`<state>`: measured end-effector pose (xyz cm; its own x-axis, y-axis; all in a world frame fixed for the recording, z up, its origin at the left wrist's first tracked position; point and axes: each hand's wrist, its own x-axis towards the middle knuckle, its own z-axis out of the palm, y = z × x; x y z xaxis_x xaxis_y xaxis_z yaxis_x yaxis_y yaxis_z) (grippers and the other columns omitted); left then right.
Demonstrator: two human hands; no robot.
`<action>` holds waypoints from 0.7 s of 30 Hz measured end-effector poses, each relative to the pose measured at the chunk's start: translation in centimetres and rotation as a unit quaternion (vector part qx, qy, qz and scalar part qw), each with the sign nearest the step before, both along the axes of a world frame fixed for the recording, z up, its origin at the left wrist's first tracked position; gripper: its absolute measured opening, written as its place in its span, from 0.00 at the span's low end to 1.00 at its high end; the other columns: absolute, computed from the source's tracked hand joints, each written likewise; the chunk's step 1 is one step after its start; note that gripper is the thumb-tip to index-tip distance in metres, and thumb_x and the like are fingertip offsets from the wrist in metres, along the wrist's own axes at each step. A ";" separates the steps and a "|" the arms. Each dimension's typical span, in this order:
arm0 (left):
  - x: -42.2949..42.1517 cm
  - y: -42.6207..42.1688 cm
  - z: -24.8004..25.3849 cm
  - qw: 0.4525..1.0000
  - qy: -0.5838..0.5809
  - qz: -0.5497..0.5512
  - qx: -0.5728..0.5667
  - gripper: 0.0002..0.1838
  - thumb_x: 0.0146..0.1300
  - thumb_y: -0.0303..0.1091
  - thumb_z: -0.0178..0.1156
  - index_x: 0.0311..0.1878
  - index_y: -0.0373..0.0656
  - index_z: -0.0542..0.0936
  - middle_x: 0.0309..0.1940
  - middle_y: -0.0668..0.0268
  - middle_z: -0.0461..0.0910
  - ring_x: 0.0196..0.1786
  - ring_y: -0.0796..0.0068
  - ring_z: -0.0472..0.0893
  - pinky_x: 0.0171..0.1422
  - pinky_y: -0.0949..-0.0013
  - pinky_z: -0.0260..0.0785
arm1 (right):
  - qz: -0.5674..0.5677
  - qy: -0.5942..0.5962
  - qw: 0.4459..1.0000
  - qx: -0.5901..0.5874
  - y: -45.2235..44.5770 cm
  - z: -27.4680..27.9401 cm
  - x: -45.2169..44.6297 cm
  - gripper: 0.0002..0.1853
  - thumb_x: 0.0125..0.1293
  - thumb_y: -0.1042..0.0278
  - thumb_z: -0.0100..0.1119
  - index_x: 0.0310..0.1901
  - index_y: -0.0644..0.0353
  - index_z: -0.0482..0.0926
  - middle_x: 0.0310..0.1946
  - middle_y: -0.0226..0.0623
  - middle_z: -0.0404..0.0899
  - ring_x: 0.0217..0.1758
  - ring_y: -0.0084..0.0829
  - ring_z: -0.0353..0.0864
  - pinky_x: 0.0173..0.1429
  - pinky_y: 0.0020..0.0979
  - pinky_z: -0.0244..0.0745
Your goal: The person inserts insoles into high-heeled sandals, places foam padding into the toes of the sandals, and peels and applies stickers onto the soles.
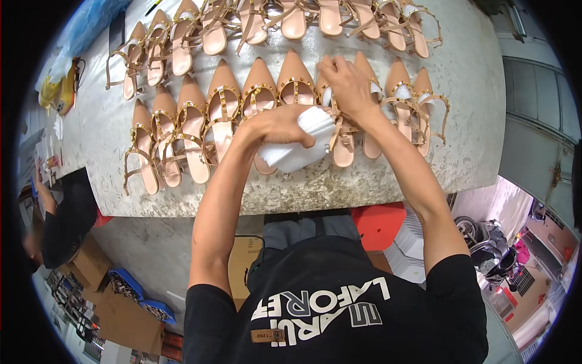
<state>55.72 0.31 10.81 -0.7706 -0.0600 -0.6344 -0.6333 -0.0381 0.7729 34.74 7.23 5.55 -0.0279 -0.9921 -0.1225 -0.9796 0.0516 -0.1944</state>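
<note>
My left hand (282, 126) is closed around a stack of white, soft-looking sheets (297, 151), thumb on top. The stack hangs over the heel part of a tan shoe near the front row's middle. My right hand (348, 85) reaches over the same row, its fingers curled on the pointed toe of a studded tan shoe (322, 82). That shoe is partly hidden by the hand, and white filling shows in its opening. To the right, a studded shoe (398, 76) also has white in its toe opening. To the left, another pointed shoe (224, 79) shows a bare insole.
A second row of strappy tan shoes (294, 24) stands farther back on the worn table (291, 197). Blue plastic (91, 27) and yellow shoes (59, 94) lie at the left. A red stool (379, 225) is below the edge. Another person (70, 218) is at far left.
</note>
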 end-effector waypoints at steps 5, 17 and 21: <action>0.5 0.9 1.4 0.998 0.037 0.033 -0.040 0.48 0.45 0.33 0.70 0.76 0.48 0.67 0.55 0.51 0.82 0.57 0.57 0.82 0.65 0.61 0.73 | -0.047 0.004 0.997 0.059 4.2 6.6 -1.0 0.42 0.59 0.68 0.64 0.77 0.48 0.63 0.55 0.38 0.81 0.60 0.41 0.78 0.72 0.48 0.56; 4.1 11.2 8.8 0.832 0.127 0.538 0.045 0.33 0.64 0.36 0.69 0.68 0.35 0.67 0.54 0.58 0.78 0.58 0.69 0.78 0.63 0.64 0.73 | -0.053 -0.476 0.877 0.053 12.3 16.6 6.9 0.49 0.63 0.49 0.71 0.78 0.65 0.57 0.55 0.48 0.69 0.55 0.44 0.73 0.61 0.36 0.72; 4.7 12.9 8.3 0.816 0.169 0.546 0.086 0.30 0.66 0.39 0.68 0.66 0.38 0.69 0.50 0.63 0.78 0.52 0.75 0.78 0.57 0.68 0.73 | -0.051 -0.487 0.871 0.037 13.7 15.7 9.0 0.35 0.72 0.63 0.59 0.75 0.71 0.60 0.59 0.56 0.68 0.60 0.52 0.72 0.65 0.42 0.70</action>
